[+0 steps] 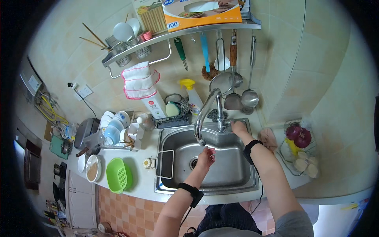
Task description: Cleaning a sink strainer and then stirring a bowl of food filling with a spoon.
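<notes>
My left hand is over the stainless steel sink, just below the spout of the chrome faucet. Its fingers are apart and curl a little, with nothing in them. At the faucet's right side, my right hand has its fingers on the lever, which they mostly hide. Whether water runs from the spout I cannot tell. The drain shows beside my left hand. A white wire rack hangs over the sink's left edge.
A green plastic colander and a bowl of brown contents stand left of the sink, near a dish rack with bowls. Behind are a spray bottle and hanging utensils. Red onions lie in a wire basket at right.
</notes>
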`<action>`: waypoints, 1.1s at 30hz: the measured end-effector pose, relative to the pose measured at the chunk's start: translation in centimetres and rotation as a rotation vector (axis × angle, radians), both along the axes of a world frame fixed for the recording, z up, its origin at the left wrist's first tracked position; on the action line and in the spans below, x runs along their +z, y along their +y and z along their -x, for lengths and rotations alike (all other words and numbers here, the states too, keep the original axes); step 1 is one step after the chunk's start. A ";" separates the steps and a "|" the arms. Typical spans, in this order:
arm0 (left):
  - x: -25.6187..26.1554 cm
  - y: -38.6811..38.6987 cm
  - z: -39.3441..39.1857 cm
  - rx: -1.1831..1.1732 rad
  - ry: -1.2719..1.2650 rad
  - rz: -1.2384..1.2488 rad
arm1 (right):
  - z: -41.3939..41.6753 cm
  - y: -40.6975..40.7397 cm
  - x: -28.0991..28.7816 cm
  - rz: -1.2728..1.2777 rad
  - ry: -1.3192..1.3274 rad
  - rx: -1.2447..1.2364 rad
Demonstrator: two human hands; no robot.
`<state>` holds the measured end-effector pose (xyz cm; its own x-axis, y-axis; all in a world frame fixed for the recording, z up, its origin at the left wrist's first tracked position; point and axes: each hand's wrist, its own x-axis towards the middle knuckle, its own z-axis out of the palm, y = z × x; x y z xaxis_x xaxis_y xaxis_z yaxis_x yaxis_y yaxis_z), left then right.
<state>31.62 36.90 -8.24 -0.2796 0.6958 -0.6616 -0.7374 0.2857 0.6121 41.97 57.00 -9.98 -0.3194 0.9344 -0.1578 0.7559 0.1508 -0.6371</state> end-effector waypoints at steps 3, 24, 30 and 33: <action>-0.2 -0.1 0.8 0.073 -0.161 -0.048 | 0.3 -0.4 0.0 -0.019 -0.042 -0.025; 0.0 1.5 2.2 -0.302 -0.093 -0.015 | -0.1 -0.5 0.4 -0.043 -0.037 -0.069; -0.1 2.5 1.6 -0.267 -0.046 0.033 | -0.1 0.0 -0.5 0.004 -0.022 -0.098; -0.6 2.5 1.7 -0.278 -0.020 0.021 | -0.1 -0.4 -0.2 0.002 -0.021 -0.118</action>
<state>29.96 39.41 -8.89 -0.0662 0.7304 -0.6799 -0.6408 0.4911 0.5900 42.11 56.60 -10.13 -0.2041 0.9649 -0.1651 0.7812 0.0589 -0.6215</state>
